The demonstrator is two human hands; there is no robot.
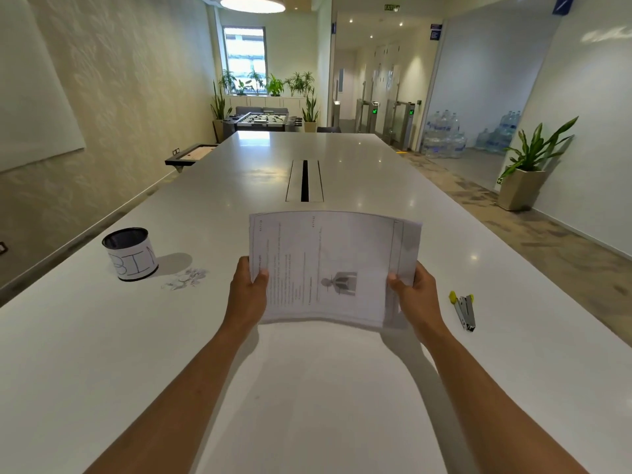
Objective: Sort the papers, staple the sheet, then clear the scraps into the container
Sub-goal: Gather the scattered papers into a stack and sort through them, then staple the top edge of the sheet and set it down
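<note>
While both hands grip it, the stack of papers serves as the landmark for every position given below.

Papers (333,268): a small stack of printed sheets, raised above the bench and bowed slightly; the top sheet carries lines of text and a grey figure, turned sideways to the viewer.
Left hand (248,290): closed on the left edge of the papers, thumb on top, fingers hidden beneath.
Right hand (415,294): closed on the right edge of the papers, thumb on top, fingers hidden beneath.
Bench (307,388): a long white top that runs under the papers and away beyond them.
Container (130,254): a dark open-topped can with a white band lettered "BIN", upright on the bench well to the left of the papers.
Scraps (186,278): a loose heap of small paper bits on the bench, between the container and the papers, just beside the container.
Stapler (465,311): metal with yellow ends, lying on the bench to the right of the papers, near the right hand but apart from it.
Slot (304,181): a dark cable opening set in the bench, beyond the papers.
</note>
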